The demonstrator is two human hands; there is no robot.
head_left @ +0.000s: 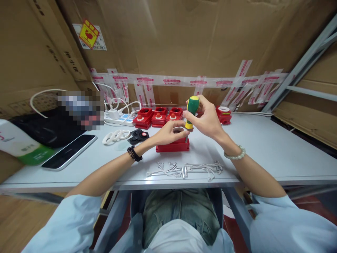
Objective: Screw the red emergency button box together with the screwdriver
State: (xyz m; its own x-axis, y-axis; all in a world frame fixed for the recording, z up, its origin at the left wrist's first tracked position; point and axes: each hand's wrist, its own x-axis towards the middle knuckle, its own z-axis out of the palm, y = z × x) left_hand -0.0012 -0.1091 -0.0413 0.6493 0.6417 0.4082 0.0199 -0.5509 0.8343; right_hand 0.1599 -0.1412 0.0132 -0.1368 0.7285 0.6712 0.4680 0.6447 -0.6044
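A red box-shaped housing [172, 146] lies on the white table [276, 147] in front of me. My left hand [170, 133] rests on its top, fingers curled round it, holding it down. My right hand [204, 117] grips a green and yellow screwdriver [192, 110] upright, its tip down at the housing's right corner. A heap of long metal screws [184, 168] lies near the table's front edge, just before the housing.
Three more red housings [158, 116] stand in a row behind, and another [223, 114] to the right. White rings [116, 136] and a black part [138, 135] lie to the left. A phone [70, 151], a black bag [47, 130] and a power strip [119, 119] sit further left. Cardboard walls stand behind.
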